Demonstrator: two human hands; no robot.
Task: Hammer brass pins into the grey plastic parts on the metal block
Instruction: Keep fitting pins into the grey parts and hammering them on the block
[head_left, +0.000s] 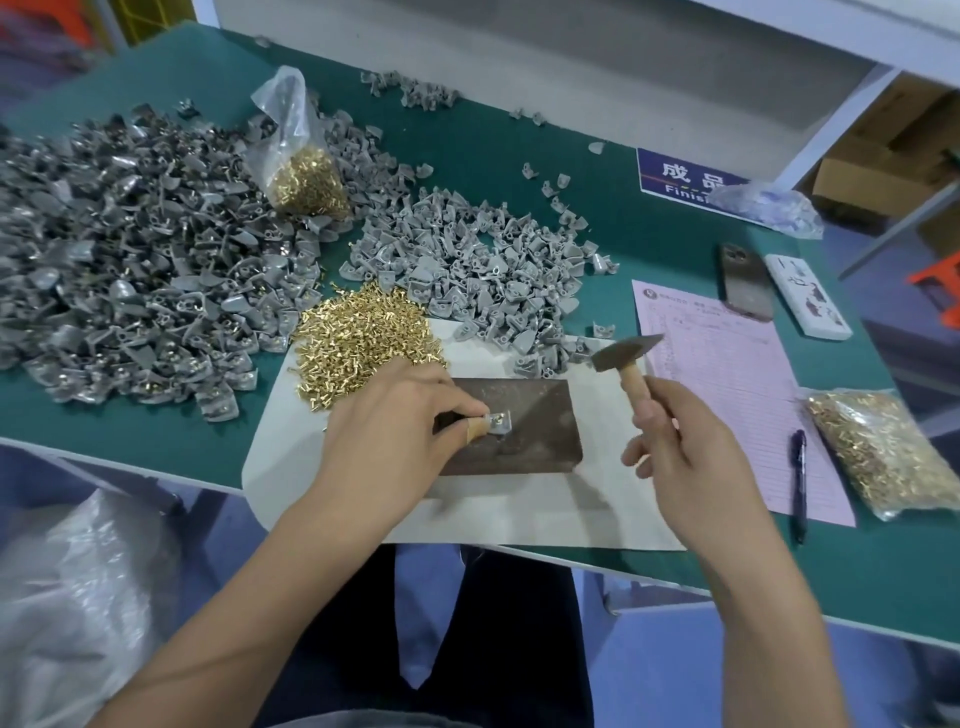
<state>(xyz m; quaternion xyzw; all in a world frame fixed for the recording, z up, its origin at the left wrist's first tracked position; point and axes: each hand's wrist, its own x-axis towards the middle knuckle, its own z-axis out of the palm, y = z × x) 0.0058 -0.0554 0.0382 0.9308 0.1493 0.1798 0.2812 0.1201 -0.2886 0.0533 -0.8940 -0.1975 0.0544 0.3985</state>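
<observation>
A dark metal block (524, 436) lies on a white sheet (519, 519) at the table's front. My left hand (400, 431) pinches a small grey plastic part (500, 422) against the block, with a brass pin showing in it. My right hand (680, 452) grips the wooden handle of a small hammer (626, 353), whose head is raised above the block's right end. Loose brass pins (363, 338) are heaped just behind my left hand. A pile of grey plastic parts (467, 275) lies behind the block.
A large heap of grey parts (119, 260) fills the left of the green table, with a bag of pins (306, 171) on it. A pink form (727, 384), pen (799, 483), phone (743, 286), white device (808, 296) and another pin bag (883, 452) lie right.
</observation>
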